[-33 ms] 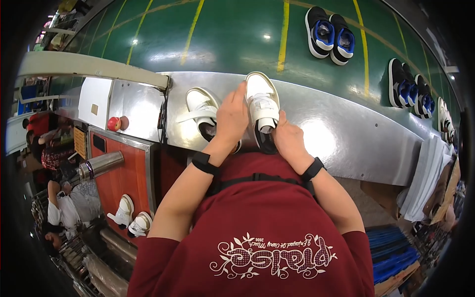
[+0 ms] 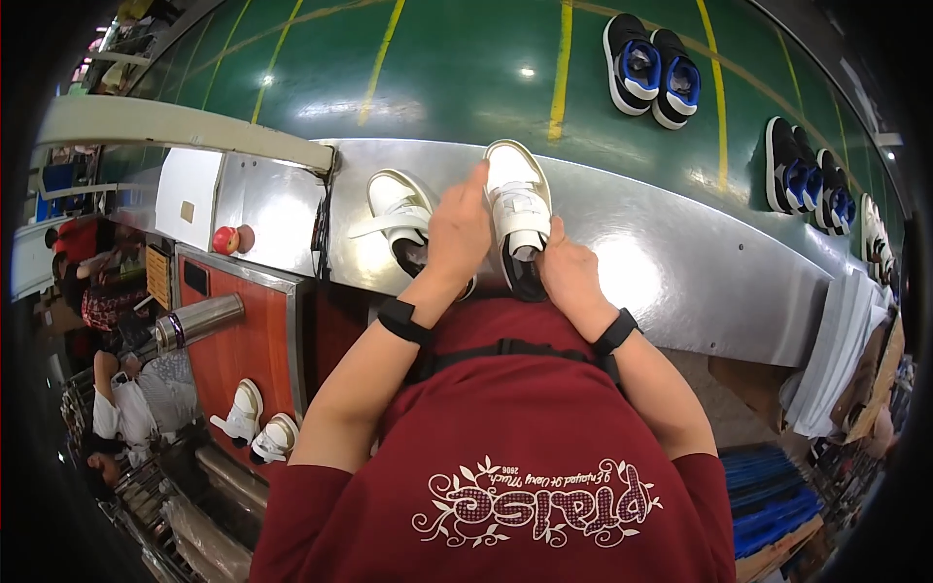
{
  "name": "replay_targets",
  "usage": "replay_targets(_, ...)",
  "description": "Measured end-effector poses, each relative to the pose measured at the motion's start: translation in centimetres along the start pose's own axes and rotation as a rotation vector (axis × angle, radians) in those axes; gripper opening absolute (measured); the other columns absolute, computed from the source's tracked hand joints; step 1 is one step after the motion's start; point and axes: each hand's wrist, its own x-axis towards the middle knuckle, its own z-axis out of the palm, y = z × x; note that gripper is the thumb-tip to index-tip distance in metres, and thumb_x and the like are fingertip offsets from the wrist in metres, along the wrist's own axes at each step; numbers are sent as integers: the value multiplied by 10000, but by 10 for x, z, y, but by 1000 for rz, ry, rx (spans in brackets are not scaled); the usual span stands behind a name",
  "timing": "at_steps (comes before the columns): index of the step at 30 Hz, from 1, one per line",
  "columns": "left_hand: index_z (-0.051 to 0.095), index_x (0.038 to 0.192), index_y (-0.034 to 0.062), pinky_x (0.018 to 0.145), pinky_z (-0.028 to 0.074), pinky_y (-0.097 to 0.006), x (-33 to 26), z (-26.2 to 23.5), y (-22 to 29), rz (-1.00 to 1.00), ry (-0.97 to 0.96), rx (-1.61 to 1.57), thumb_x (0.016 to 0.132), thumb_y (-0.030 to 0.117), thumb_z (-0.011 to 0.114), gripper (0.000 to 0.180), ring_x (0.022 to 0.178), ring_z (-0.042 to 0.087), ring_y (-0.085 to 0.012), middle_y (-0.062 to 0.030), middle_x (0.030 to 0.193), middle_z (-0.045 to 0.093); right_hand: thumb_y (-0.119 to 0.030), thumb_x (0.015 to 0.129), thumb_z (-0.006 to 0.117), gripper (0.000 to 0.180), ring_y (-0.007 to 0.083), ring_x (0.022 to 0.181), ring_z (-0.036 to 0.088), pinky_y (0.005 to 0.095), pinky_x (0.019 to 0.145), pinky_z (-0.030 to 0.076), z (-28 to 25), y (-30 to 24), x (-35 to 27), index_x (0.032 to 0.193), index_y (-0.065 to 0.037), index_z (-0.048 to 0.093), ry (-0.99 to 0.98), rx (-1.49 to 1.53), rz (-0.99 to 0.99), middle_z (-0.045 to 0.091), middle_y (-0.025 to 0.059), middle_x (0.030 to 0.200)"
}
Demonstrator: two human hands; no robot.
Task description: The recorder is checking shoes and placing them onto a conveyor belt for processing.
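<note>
A white sneaker (image 2: pixel 518 185) with a strap across it lies on the steel ledge in front of me, toe pointing away and dark heel toward my body. My left hand (image 2: pixel 461 231) lies along its left side, fingers reaching toward the toe. At the right side, by the collar, my right hand (image 2: pixel 569 264) has its fingers closed on the edge. The shoe is held between both hands. Just left of it rests a second white sneaker (image 2: pixel 394 202), its strap sticking out loose to the left; my left wrist and hand partly cover its heel.
Beyond the ledge (image 2: pixel 671 253) stretches a green surface (image 2: pixel 466 68) with yellow lines, carrying black-and-blue shoes (image 2: pixel 632 73) at the right. On the left are a beige rail (image 2: pixel 185 126), a red-brown board (image 2: pixel 228 330) with a metal cylinder (image 2: pixel 209 321), and another white pair (image 2: pixel 245 408).
The green surface's lines and black-and-blue shoes appear very slightly farther right. Both hands keep nearly the same place on the white sneaker.
</note>
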Motion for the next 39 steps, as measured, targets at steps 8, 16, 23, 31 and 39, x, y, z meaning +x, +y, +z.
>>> replay_targets(8,544,1163,8,904,446,-397,-25,-13,-3,97,-272,-151,786,17,512,378,1088,528,-364,-210,1157,564,-114,786,561,357,381,598,604,450,546,480,7,8,-2,1085,45,448,-54,117,38,598,206,647)
replay_targets(16,552,1129,23,821,453,-391,-97,-84,-30,-17,-141,-75,734,89,661,415,924,557,-320,-160,1022,579,-196,824,537,294,411,685,607,482,636,469,-4,76,-6,1045,-2,525,34,-9,286,605,242,699)
replay_targets(23,552,1088,-5,875,424,-387,-63,-85,-51,-56,125,100,641,96,735,494,1035,491,-333,-160,1069,539,-177,816,599,398,348,946,589,410,777,485,-80,-33,18,1157,7,506,198,-25,-164,597,193,1047)
replay_targets(31,588,913,62,705,475,-365,-46,-71,-57,10,38,152,603,64,700,330,861,550,-265,-57,877,588,-86,786,578,504,424,884,574,437,765,464,15,-90,61,1258,29,441,-228,361,-481,586,290,968)
replay_targets(39,615,914,-40,657,491,-309,-73,-53,-42,291,-96,454,683,84,556,269,818,577,-216,-112,827,579,5,740,494,532,452,713,576,513,678,439,16,-83,40,1259,54,391,-376,344,-260,581,285,719)
